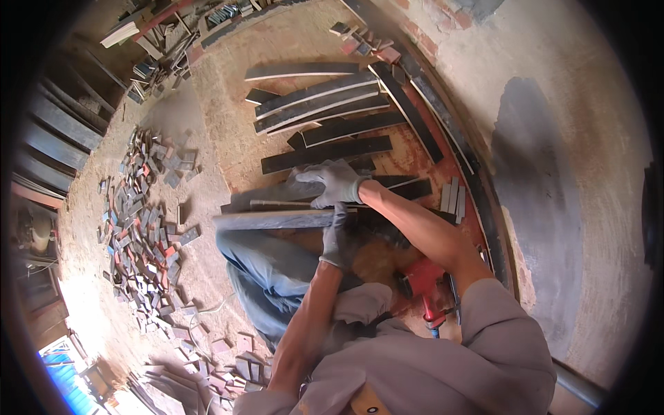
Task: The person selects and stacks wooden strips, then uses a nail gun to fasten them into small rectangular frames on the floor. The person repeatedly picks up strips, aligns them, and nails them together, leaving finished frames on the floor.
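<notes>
My left hand [335,242], in a grey work glove, is wrapped round a long wooden board [277,220] with a dark face, which lies crosswise just above my bent knee. Just beyond it my right hand [333,181], gloved alike, reaches over with its fingers apart. It is over more dark boards [259,196], and whether it touches them I cannot tell. Several dark strips [328,153] lie roughly side by side farther out. Near my right forearm is a red tool [423,280], partly blurred, its exact kind unclear.
To the left a heap of small wood offcuts [149,228] spreads over the dusty floor. Short pale-edged blocks [453,198] stand by the right wall [539,207]. A long dark strip [443,121] runs along the wall's foot. Large dark sheets [55,138] lean at the far left.
</notes>
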The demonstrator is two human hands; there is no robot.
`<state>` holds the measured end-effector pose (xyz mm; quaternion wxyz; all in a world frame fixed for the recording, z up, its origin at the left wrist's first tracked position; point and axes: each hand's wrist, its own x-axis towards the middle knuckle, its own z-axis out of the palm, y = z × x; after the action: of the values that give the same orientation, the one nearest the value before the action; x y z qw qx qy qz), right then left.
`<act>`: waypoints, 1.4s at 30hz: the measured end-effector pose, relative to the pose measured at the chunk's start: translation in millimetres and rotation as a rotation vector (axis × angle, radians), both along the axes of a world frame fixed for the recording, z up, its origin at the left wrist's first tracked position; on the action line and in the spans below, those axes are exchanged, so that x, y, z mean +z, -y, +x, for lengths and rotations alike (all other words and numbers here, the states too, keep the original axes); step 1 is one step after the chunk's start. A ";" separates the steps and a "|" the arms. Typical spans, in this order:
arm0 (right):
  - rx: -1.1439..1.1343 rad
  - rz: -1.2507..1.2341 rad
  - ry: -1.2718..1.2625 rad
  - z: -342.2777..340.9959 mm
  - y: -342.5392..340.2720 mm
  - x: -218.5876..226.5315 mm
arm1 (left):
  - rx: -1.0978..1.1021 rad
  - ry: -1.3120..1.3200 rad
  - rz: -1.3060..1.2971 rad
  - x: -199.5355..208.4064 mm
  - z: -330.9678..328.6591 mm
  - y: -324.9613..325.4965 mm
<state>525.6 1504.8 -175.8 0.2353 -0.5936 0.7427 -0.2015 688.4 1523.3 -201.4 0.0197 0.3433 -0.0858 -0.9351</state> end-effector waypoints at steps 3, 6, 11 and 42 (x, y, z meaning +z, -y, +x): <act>0.010 0.234 0.162 -16.4 20.8 5.8 | 0.046 0.038 -0.143 1.2 -3.7 10.0; -0.288 -0.155 0.317 -64.1 19.2 14.6 | 0.130 0.101 0.046 -14.6 -8.6 48.4; -0.912 0.322 -0.529 -201.3 -78.2 -5.9 | 0.203 0.377 -0.282 -5.5 -43.1 56.0; -0.118 0.585 -0.052 -157.5 129.6 24.6 | 0.430 0.225 -0.127 -26.5 -42.3 92.3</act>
<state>368.2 1375.2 -151.2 0.3650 -0.4615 0.8083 0.0232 646.2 1431.1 -227.9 0.2303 0.4536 -0.0712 -0.8580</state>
